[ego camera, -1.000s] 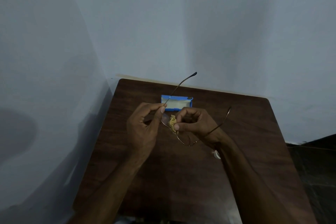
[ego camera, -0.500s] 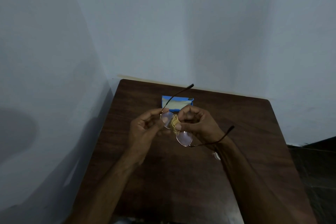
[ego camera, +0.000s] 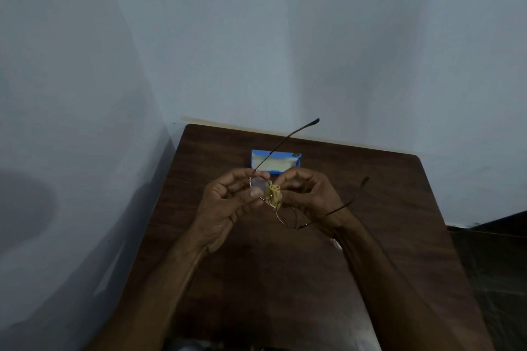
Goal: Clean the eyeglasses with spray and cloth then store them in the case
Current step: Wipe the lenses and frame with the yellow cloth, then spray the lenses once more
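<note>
Left hand point(ego camera: 228, 202), right hand point(ego camera: 310, 194) pinching, close together.

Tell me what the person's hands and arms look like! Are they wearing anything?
No gloves at all. The left hand and the right hand are bare, and I can make out no rings in the dim light. The forearms are bare too. No sleeves reach into view, and I see no watch or bracelet.
</note>
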Demonstrator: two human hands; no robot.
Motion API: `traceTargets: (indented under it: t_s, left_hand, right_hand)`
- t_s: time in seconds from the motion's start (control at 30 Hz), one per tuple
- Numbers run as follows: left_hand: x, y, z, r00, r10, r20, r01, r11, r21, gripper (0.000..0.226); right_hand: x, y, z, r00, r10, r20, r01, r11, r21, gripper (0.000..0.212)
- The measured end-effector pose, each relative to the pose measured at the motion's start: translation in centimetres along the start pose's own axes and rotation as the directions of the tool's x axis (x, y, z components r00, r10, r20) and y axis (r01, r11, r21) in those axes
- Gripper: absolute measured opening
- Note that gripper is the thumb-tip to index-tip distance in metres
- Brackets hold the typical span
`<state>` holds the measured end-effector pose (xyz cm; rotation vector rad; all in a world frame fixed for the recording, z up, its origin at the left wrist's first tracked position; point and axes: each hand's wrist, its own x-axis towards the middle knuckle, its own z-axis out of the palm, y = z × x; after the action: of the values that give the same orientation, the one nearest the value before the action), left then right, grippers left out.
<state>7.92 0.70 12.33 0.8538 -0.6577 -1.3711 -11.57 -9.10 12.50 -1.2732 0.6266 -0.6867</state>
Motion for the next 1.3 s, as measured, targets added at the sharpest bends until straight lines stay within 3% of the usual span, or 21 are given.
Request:
traceTargets:
  t_s: [0.33,0.53,0.67,0.8,0.97,1.03,1.1,1.2,1.3]
  left_hand:
    - [-0.4,0.1,2.2,0.993,0.100,-0.070,-0.094,0.992,0.084,0.030]
    - [-0.9,-0.6,2.5,0.990,0.091,-0.109,-0.083,0.994,0.076,0.035]
    - [-1.2,-0.8,2.3,0.988,0.078,-0.136,-0.075,0.997,0.029,0.034]
    - [-1.0,-0.6,1.9,0.982,0.112,-0.149,-0.110,0.994,0.025,0.031]
    - [-0.5,-0.2,0.3,0.965,0.165,-0.206,-0.159,0.986,0.041,0.034]
    - [-0.3,-0.2,-0.3,0.959,0.173,-0.225,-0.169,0.985,0.039,0.037]
    - [-0.2,-0.4,-0.5,0.956,0.180,-0.233,-0.178,0.984,0.033,0.039]
    - [0.0,-0.8,-0.5,0.950,0.198,-0.243,-0.191,0.980,0.050,0.037]
    - [0.0,-1.4,-0.3,0.945,0.202,-0.256,-0.192,0.979,0.065,0.035]
  right_hand:
    - [-0.3,-0.5,-1.2,0.988,0.002,0.155,-0.030,0.984,0.174,0.014]
    - [-0.2,-0.6,-1.9,0.967,0.084,0.242,-0.122,0.982,0.147,0.016]
    - [-0.6,-0.2,-1.8,0.974,0.129,0.186,-0.159,0.975,0.155,0.011]
    - [-1.6,1.5,-2.2,0.990,0.128,0.052,-0.138,0.954,0.266,0.009]
    - [-3.4,3.3,-3.3,0.989,0.145,0.038,-0.145,0.870,0.471,0.021]
    - [-4.0,3.9,-3.6,0.985,0.169,-0.040,-0.125,0.848,0.515,0.020]
    - [-4.2,4.8,-3.4,0.946,0.254,-0.204,-0.144,0.887,0.439,0.017]
    - [-4.5,7.0,-2.7,0.839,0.297,-0.456,-0.261,0.955,0.140,0.012]
    - [-4.9,8.9,-1.8,0.789,0.278,-0.548,-0.371,0.926,-0.064,0.013]
